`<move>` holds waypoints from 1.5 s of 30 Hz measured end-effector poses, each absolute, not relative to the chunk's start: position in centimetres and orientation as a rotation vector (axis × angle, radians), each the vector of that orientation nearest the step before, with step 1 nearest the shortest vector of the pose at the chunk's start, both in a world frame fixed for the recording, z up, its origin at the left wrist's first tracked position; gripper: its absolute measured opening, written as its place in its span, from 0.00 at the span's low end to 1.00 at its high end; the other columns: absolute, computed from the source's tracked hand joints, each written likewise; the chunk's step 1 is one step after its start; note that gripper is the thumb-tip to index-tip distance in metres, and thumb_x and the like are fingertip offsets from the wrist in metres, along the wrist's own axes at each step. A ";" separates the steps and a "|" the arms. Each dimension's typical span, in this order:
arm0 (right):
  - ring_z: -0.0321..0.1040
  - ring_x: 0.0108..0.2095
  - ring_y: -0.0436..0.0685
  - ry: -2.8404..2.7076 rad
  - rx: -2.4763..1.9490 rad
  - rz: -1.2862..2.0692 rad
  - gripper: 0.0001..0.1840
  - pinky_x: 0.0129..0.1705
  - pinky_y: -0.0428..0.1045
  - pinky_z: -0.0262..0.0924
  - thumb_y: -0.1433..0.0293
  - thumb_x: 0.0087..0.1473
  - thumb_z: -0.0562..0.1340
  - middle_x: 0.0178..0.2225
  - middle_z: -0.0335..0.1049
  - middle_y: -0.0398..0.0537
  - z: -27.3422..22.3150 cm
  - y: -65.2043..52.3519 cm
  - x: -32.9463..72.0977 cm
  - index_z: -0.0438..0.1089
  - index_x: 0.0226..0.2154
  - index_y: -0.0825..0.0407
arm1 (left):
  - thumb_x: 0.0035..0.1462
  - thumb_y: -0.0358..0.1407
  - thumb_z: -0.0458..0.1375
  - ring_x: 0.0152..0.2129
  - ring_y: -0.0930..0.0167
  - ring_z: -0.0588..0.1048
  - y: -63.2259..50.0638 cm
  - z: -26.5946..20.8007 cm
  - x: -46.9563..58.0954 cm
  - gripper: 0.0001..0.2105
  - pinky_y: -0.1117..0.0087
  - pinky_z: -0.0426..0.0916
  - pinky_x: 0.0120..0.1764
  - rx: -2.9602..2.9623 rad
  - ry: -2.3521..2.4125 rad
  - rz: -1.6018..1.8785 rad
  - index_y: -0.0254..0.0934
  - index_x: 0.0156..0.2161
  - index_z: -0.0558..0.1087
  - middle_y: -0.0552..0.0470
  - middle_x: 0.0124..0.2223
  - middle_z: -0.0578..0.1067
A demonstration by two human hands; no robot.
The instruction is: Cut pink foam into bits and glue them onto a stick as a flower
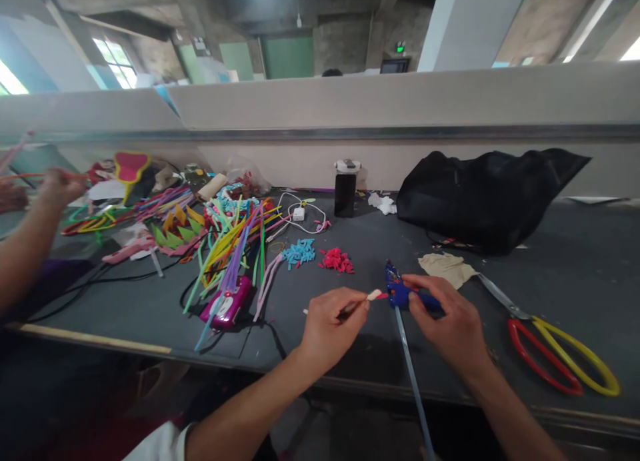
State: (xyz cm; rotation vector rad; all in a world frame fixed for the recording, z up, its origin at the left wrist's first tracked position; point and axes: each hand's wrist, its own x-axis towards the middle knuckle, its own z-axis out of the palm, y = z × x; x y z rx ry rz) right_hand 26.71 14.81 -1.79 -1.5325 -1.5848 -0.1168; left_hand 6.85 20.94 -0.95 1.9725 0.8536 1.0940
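My left hand [336, 320] is closed in a pinch on a small cream-and-pink strip [376, 295]. The strip's tip points at the blue glue gun [399, 293]. My right hand [453, 318] has its thumb and forefinger around the glue gun's body, with the handle running into the palm. A long translucent glue stick [413, 374] slants from the gun down past the table edge. Small red pieces [337, 260] lie in a pile beyond my left hand, beside a pile of light-blue pieces [299, 253].
Large scissors [545, 344] with red and yellow handles lie at right by a beige cloth [447, 268]. Behind is a black bag [480, 198]. A phone [345, 194] stands upright. Coloured pipe cleaners [235, 241] and a purple device [227, 302] lie left. Another person's arm [37, 228] reaches in.
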 end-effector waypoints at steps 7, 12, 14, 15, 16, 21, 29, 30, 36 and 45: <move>0.69 0.44 0.55 -1.603 -1.427 0.026 0.07 0.49 0.52 0.62 0.66 0.56 0.61 0.40 0.73 0.45 -0.7 14.0 26.0 0.72 0.39 0.47 | 0.58 0.31 0.54 0.21 0.73 0.66 21.0 -2.3 7.0 0.10 0.72 0.56 0.28 2.231 0.792 1.054 0.40 0.38 0.78 0.52 0.25 0.71; 0.69 0.41 0.56 -1.675 -1.402 -0.106 0.04 0.48 0.55 0.61 0.68 0.53 0.65 0.35 0.74 0.44 -0.8 14.3 25.5 0.72 0.35 0.47 | 0.59 0.30 0.53 0.20 0.73 0.65 20.8 -2.6 7.2 0.10 0.72 0.55 0.28 2.356 0.752 1.017 0.39 0.37 0.78 0.52 0.24 0.69; 0.69 0.40 0.56 -1.682 -1.408 -0.101 0.02 0.48 0.55 0.61 0.69 0.54 0.64 0.33 0.74 0.43 -0.9 14.6 25.5 0.72 0.33 0.47 | 0.60 0.30 0.52 0.20 0.73 0.64 20.8 -2.5 7.2 0.11 0.73 0.55 0.27 2.408 0.729 1.003 0.39 0.36 0.78 0.52 0.23 0.68; 0.70 0.39 0.55 -1.688 -1.405 -0.087 0.00 0.48 0.55 0.60 0.69 0.54 0.64 0.33 0.74 0.43 -0.9 14.7 25.6 0.71 0.32 0.47 | 0.60 0.30 0.52 0.20 0.73 0.64 20.8 -2.5 7.2 0.11 0.73 0.55 0.27 2.428 0.719 0.997 0.39 0.36 0.78 0.52 0.23 0.68; 0.70 0.38 0.55 -1.693 -1.400 -0.070 0.01 0.48 0.55 0.60 0.70 0.54 0.63 0.32 0.74 0.42 -0.8 14.7 25.6 0.71 0.31 0.47 | 0.60 0.30 0.51 0.20 0.73 0.64 20.8 -2.5 7.2 0.11 0.73 0.55 0.27 2.440 0.713 0.991 0.39 0.37 0.78 0.52 0.23 0.68; 0.69 0.37 0.54 -1.538 -1.431 0.009 0.06 0.47 0.52 0.60 0.69 0.55 0.59 0.30 0.71 0.42 -0.9 14.3 25.8 0.67 0.27 0.48 | 0.59 0.31 0.53 0.20 0.73 0.64 20.8 -2.2 7.1 0.10 0.73 0.55 0.27 2.301 0.709 0.984 0.40 0.37 0.78 0.52 0.23 0.69; 0.68 0.31 0.54 -1.380 -1.760 -0.079 0.14 0.35 0.48 0.60 0.61 0.60 0.52 0.28 0.71 0.43 -2.4 14.9 28.8 0.67 0.29 0.49 | 0.56 0.38 0.58 0.19 0.75 0.61 21.4 -0.9 7.1 0.09 0.74 0.55 0.26 1.783 0.847 0.984 0.36 0.29 0.77 0.55 0.22 0.67; 0.68 0.32 0.55 -1.451 -1.797 -0.113 0.13 0.37 0.49 0.60 0.62 0.59 0.53 0.29 0.71 0.45 -2.9 15.1 29.1 0.67 0.29 0.49 | 0.55 0.38 0.58 0.20 0.75 0.61 21.5 -0.7 7.0 0.09 0.74 0.54 0.25 1.750 0.853 0.970 0.36 0.30 0.77 0.55 0.22 0.67; 0.67 0.44 0.64 -1.799 -2.075 -0.184 0.23 0.43 0.55 0.60 0.71 0.49 0.58 0.43 0.71 0.54 -6.5 15.8 30.1 0.67 0.49 0.51 | 0.58 0.39 0.55 0.20 0.74 0.61 22.6 0.5 5.9 0.12 0.74 0.53 0.25 1.878 0.890 0.888 0.36 0.29 0.76 0.54 0.22 0.68; 0.72 0.38 0.60 -1.772 -2.131 -0.077 0.18 0.39 0.51 0.63 0.73 0.48 0.58 0.38 0.74 0.52 -6.2 16.6 30.2 0.68 0.45 0.53 | 0.60 0.38 0.52 0.20 0.74 0.60 24.1 -0.1 4.4 0.11 0.73 0.50 0.26 2.072 0.929 0.869 0.37 0.29 0.72 0.57 0.22 0.64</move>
